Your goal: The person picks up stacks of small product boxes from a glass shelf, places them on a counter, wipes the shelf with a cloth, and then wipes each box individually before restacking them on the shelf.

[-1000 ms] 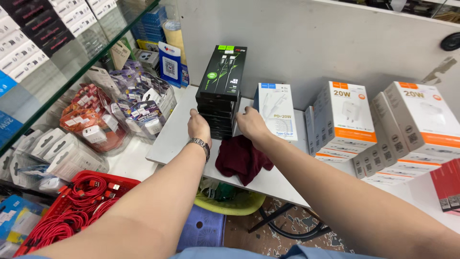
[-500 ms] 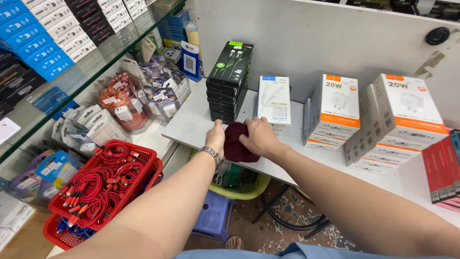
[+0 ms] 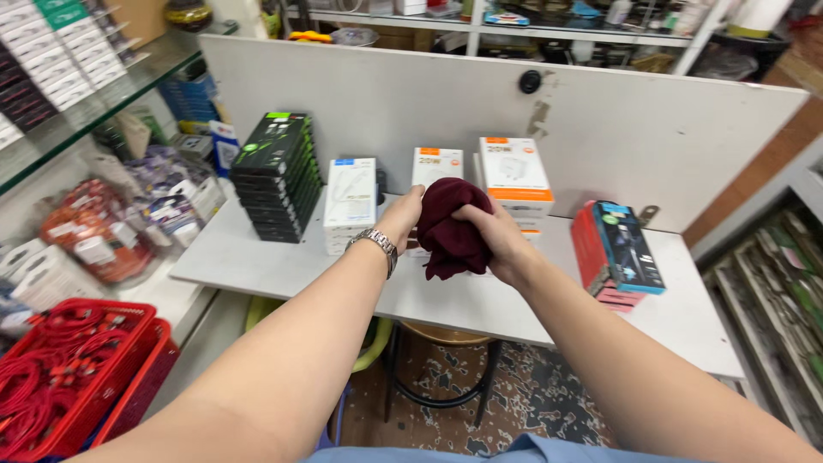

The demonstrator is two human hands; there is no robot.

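Head view: dark red cloth (image 3: pixel 452 227) bunched and held up off the desk (image 3: pixel 257 266), over its middle, in front of the white boxes (image 3: pixel 514 176) along the back edge. Left hand (image 3: pixel 403 219) closed on the cloth's left side, metal watch (image 3: pixel 375 244) on the wrist. Right hand (image 3: pixel 495 240) clenched around its right side. Black box stack (image 3: pixel 276 176) toward the back left corner; red and blue packs (image 3: pixel 617 253) nearer the right edge. Red basket (image 3: pixel 77 377) of cables below the left end.
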